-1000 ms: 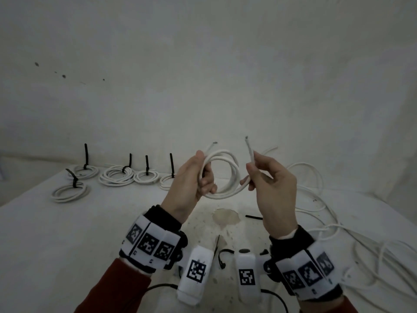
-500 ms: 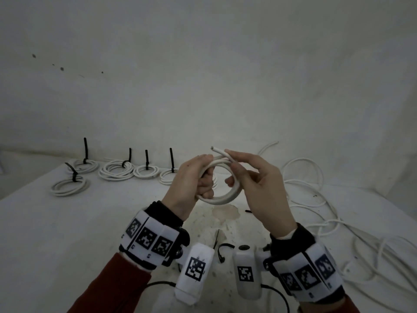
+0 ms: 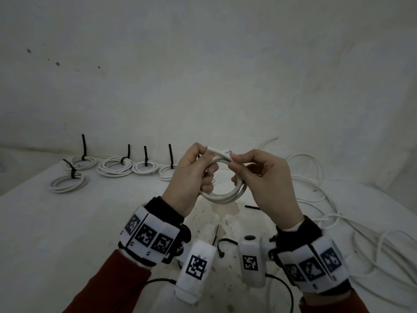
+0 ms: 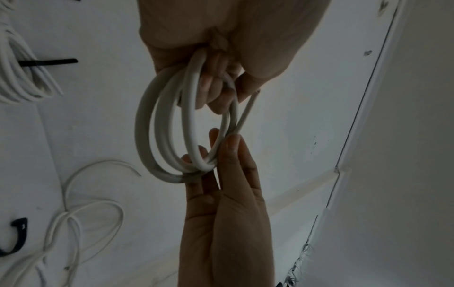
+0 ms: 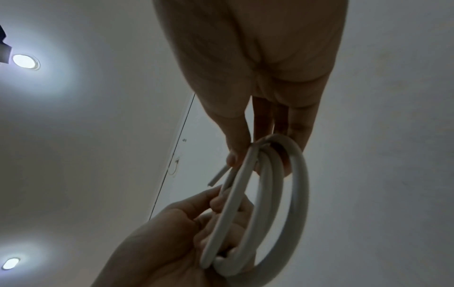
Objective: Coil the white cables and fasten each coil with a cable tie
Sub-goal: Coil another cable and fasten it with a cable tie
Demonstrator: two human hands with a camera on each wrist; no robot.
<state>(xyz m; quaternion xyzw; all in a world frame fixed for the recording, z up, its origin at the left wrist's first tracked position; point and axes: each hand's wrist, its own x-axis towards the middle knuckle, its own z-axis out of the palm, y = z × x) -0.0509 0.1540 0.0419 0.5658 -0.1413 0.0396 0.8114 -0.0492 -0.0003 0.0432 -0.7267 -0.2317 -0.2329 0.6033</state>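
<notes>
Above the middle of the table I hold a small white cable coil (image 3: 222, 196) of about three loops. My left hand (image 3: 194, 172) grips its left side, fingers curled through the ring (image 4: 189, 120). My right hand (image 3: 259, 175) pinches the top right of the coil between thumb and fingers, where a loose cable end (image 3: 225, 152) lies against the loops (image 5: 260, 194). A short stub of that end sticks out (image 5: 217, 177). No tie is on this coil. Loose black cable ties (image 3: 222, 245) lie on the table below my wrists, another (image 3: 251, 207) under the coil.
Several tied coils (image 3: 115, 166) with upright black tie tails line the far left of the table (image 3: 56, 233). A tangle of loose white cable (image 3: 327, 199) spreads over the right side. A white wall stands close behind. A stain (image 3: 225, 208) marks the table's middle.
My right hand brought the free cable end from upright down onto the top of the coil and now pinches it against the loops. The left hand kept its grip.
</notes>
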